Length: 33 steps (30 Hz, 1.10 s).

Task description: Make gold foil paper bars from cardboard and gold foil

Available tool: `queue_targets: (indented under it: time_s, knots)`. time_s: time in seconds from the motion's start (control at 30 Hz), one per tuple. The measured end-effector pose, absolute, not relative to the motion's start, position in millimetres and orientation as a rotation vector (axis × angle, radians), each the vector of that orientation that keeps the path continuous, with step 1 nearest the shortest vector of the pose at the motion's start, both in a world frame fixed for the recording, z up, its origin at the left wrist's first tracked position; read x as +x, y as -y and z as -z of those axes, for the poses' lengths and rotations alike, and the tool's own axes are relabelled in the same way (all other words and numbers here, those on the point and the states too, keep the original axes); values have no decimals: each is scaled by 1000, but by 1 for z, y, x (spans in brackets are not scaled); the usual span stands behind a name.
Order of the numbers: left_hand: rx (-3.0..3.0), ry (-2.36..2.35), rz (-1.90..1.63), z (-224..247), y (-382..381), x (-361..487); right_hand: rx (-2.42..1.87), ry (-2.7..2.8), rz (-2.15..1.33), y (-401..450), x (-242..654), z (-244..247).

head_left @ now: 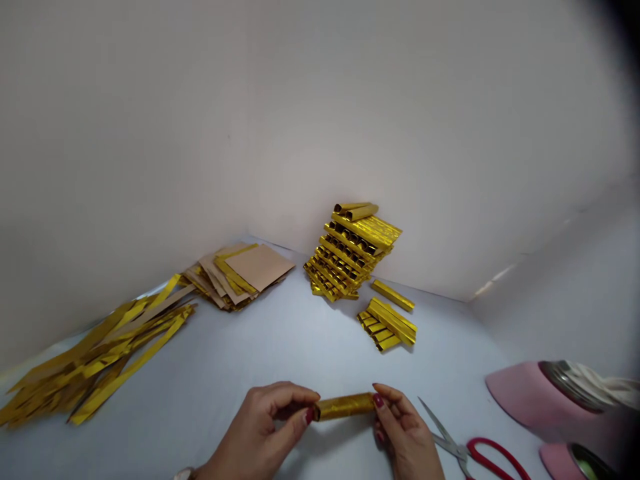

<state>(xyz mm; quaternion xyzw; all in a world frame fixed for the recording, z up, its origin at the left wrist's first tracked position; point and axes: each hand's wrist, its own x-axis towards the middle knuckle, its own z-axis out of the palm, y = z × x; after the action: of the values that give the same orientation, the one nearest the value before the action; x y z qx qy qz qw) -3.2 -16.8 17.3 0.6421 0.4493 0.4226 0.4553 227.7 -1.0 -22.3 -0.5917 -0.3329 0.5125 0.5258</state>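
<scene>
- Pale-blue tabletop (280, 353) fills most of our lower frame.
- Gold foil strips (105, 357) lie in a loose, overlapping heap at lower left.
- Crisscrossed layers of gold tubes make a tall stack (350, 257) right of centre.
- Brown-backed gold squares (263, 267) pile up left of centre.
- Pink metal-necked container (515, 393) sits at lower right, a smaller pink container (557, 460) below it.
- Our left hand (265, 427) and right hand (403, 427), bottom centre, each pinch one end of a rolled gold tube (345, 407).
- Red-handled scissors (460, 450) rest just beside our right hand, blades parted.
- Small tube cluster (393, 323) lies right of centre, one loose tube (393, 295) just above.
</scene>
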Motion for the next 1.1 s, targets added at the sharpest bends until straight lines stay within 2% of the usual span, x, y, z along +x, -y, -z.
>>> queue_targets:
  time_s: [0.3, 0.63, 1.1]
  knots:
    - [1399, -1191, -961, -12, 13, -2, -1421, 875, -1191, 4, 227, 23]
    - [1505, -1217, -1133, -11, 14, -2, -1427, 725, -1042, 4, 225, 17]
    - [1414, -1175, -1207, -1, 8, -1, -1384, 772, -1079, 8, 220, 19]
